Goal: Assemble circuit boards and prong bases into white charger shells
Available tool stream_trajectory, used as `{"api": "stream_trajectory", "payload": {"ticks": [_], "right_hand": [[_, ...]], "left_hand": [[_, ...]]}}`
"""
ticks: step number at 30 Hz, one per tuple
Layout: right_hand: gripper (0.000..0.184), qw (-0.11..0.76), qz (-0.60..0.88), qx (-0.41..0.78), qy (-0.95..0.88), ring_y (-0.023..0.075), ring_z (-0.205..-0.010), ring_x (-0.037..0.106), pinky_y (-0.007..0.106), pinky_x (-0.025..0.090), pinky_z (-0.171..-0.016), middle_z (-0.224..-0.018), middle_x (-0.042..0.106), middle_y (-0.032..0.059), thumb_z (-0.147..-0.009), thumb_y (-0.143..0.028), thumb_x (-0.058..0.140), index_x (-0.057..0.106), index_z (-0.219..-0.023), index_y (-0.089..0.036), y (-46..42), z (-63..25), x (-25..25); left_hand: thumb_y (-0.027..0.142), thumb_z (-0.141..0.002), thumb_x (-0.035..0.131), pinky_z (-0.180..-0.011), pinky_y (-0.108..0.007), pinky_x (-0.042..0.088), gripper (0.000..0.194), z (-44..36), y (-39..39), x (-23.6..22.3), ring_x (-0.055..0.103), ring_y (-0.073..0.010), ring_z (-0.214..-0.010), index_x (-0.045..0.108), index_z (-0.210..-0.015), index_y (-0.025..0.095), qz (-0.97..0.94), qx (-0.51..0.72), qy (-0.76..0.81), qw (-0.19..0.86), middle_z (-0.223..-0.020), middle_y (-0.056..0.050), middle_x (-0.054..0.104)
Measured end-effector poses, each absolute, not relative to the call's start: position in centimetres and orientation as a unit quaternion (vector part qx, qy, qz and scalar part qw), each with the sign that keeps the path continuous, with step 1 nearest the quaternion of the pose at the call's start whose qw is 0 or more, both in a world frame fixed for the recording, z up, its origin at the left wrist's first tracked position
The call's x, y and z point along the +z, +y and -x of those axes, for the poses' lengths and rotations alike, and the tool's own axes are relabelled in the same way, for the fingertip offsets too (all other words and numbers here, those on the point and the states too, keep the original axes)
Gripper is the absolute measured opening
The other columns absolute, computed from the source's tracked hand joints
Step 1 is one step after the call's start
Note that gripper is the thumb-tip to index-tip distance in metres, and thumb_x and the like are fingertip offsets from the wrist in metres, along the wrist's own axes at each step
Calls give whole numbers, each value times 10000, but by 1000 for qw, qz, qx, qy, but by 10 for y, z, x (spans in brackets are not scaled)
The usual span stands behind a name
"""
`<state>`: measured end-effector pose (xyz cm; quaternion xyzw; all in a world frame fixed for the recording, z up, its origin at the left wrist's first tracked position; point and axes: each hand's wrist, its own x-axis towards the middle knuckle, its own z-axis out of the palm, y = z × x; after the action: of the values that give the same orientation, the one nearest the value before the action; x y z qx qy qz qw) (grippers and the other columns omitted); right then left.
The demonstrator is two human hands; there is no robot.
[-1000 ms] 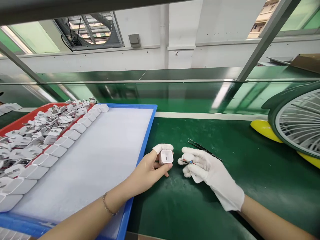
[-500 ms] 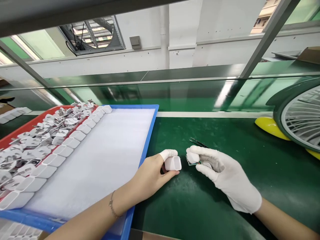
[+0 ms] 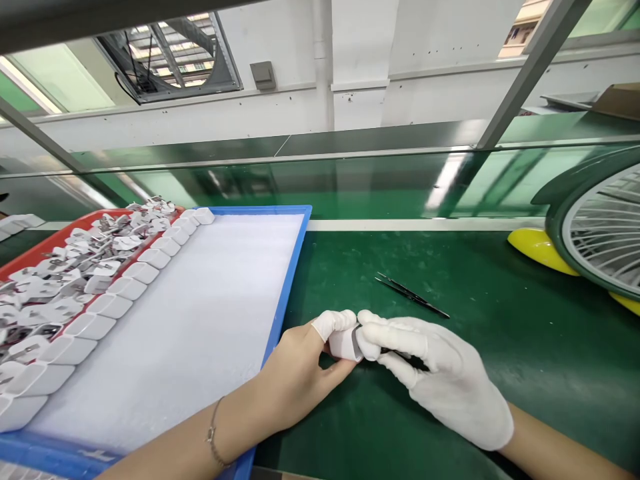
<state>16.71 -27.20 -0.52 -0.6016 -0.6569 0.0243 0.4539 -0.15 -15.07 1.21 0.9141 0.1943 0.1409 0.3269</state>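
Observation:
My left hand (image 3: pixel 300 373), with a white cover on one finger, grips a white plastic charger housing (image 3: pixel 343 343) whose open end faces right. In my gloved right hand (image 3: pixel 440 373) is a white plug part (image 3: pixel 369 345), pinched between thumb and fingers. The plug part meets the mouth of the housing at a slight tilt; how far it sits inside I cannot tell. The circuit board seen on it earlier is now hidden. Black tweezers (image 3: pixel 413 295) lie on the green work surface (image 3: pixel 490 280) just beyond my right hand.
To the left stands a blue tray (image 3: pixel 293 267) with a white liner and a row of white housings (image 3: pixel 127 288) along its left side. Beside it, a red bin (image 3: pixel 35 257) holds many white plug parts (image 3: pixel 65 280). A fan (image 3: pixel 600 233) with yellow feet is at the right.
My right hand has moved left and brought the plug part against the open end of the housing. The tweezers, partly covered before, now show in full. The view has shifted slightly.

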Motion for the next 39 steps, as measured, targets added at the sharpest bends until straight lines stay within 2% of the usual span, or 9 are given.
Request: {"api": "stream_trajectory", "payload": {"ticks": [6, 9, 14, 20, 24, 27, 30, 35, 39], "right_hand": [[431, 478, 570, 58, -666, 167, -905, 686, 241, 585, -809, -968, 709, -28, -840, -18, 545, 601, -1158, -303, -273, -169, 0], [435, 479, 562, 82, -669, 166, -958, 671, 241, 573, -854, -1005, 701, -30, -845, -2, 536, 596, -1162, -295, -273, -170, 1], [469, 458, 590, 92, -659, 186, -939, 674, 257, 595, -739, -1065, 683, -37, -855, -29, 540, 565, -1207, -339, -275, -170, -3], [616, 452, 630, 144, -615, 151, -764, 674, 266, 569, -616, -1082, 674, -43, -854, -64, 514, 395, -1368, -382, -280, -168, -9], [604, 447, 638, 159, -607, 157, -859, 672, 268, 570, -664, -1122, 663, -45, -871, -91, 496, 372, -1380, -392, -279, -168, -12], [585, 446, 640, 149, -608, 147, -847, 672, 251, 571, -668, -1093, 674, -44, -868, -84, 490, 399, -1365, -378, -277, -168, -12], [568, 442, 636, 138, -617, 137, -794, 670, 242, 571, -672, -1051, 688, -31, -865, -72, 476, 416, -1361, -342, -277, -167, -11], [505, 427, 638, 162, -619, 176, -883, 670, 288, 578, -729, -1068, 686, 12, -869, -85, 467, 461, -1337, -276, -277, -167, -11], [506, 419, 645, 188, -611, 195, -895, 669, 322, 579, -742, -1066, 685, 20, -870, -109, 473, 451, -1348, -272, -276, -167, -14]], "left_hand": [[134, -808, 583, -644, -205, 488, 380, 2, -150, 11, 635, -114, -719, 434, -1139, 249, -919, 176, 178, 305, -908, 20, 657], [123, -806, 586, -634, -187, 479, 399, 1, -149, 12, 614, -96, -693, 424, -1150, 245, -924, 181, 166, 293, -882, 29, 641], [99, -813, 565, -650, -187, 466, 382, 1, -147, 14, 594, -95, -712, 419, -1136, 242, -931, 164, 148, 289, -836, 36, 602], [133, -829, 541, -599, -195, 447, 268, 1, -148, 18, 549, -95, -642, 437, -1053, 236, -935, 130, 156, 290, -759, 52, 559], [148, -841, 537, -626, -198, 457, 288, 1, -148, 16, 558, -94, -654, 434, -1093, 243, -929, 127, 167, 305, -781, 50, 569], [169, -848, 538, -625, -204, 458, 278, 0, -148, 14, 557, -98, -651, 445, -1101, 238, -929, 129, 169, 302, -771, 45, 569], [194, -849, 544, -612, -217, 455, 279, -1, -149, 14, 560, -109, -652, 462, -1113, 227, -932, 121, 172, 297, -785, 30, 587], [207, -854, 539, -570, -219, 439, 195, -2, -151, 16, 543, -107, -609, 507, -1046, 221, -934, 99, 175, 295, -740, 34, 585], [207, -846, 560, -575, -221, 458, 309, -1, -152, 11, 578, -113, -615, 466, -1138, 235, -930, 107, 180, 302, -750, 36, 608]]}}
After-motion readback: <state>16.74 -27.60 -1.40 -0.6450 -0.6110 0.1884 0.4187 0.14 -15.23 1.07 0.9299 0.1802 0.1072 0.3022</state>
